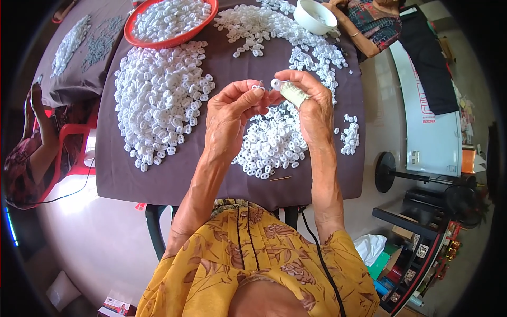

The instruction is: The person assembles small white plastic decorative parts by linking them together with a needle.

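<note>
Above the near pile of small white two-holed plastic pieces, both my hands are raised close together. My left hand pinches a small white plastic piece between thumb and forefinger. A thin tip stands up from that piece; I cannot make out what it is. In the fingers of my right hand is another white plastic piece, one round hole showing. A pale, cloth-like wrap covers my right thumb. The fingertips of both hands nearly meet, and some fingers are hidden.
A large heap of white pieces lies left on the brown tablecloth. Behind are a red basin of pieces and a white bowl. A thin stick lies near the front edge. Other people sit left and far right.
</note>
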Demonstrator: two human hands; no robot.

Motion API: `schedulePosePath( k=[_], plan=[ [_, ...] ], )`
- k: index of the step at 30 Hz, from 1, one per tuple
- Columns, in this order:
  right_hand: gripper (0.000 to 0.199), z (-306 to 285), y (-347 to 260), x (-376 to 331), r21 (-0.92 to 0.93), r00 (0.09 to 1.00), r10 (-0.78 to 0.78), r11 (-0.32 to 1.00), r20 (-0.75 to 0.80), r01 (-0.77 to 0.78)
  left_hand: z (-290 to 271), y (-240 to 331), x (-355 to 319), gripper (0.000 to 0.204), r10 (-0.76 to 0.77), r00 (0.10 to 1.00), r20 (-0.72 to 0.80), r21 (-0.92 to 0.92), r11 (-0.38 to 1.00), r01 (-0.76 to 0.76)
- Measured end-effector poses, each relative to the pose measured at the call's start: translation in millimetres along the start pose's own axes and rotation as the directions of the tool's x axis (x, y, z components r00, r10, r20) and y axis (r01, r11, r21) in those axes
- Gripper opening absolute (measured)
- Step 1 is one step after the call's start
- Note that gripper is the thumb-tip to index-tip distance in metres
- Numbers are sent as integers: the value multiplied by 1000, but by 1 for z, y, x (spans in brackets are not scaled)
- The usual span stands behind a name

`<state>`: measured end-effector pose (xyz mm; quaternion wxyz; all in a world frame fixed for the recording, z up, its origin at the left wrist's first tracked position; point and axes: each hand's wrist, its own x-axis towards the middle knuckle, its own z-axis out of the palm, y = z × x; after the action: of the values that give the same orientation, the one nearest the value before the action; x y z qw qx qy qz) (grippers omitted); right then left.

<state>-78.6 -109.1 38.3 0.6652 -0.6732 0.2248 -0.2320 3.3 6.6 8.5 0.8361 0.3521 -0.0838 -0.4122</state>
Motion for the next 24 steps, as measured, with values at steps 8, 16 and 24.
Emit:
schedulePosePath(
  k=[8, 16, 24],
  plan=[
    [19, 4, -7, -7, -289, 995, -98, 953, 8, 96, 3, -1, 0, 13, 0, 1000, 6, -6, 1000, 0],
    [21, 4, -11, -11, -321, 998, -58, 945, 26, 63, 0, -2, 1, 11, -22, 1000, 15, -9, 1000, 22],
    [24, -4, -7, -9, -461, 945, -299, 825, 133, 327, 1, -2, -2, 11, -1, 1000, 24, 20, 1000, 0]
  ],
)
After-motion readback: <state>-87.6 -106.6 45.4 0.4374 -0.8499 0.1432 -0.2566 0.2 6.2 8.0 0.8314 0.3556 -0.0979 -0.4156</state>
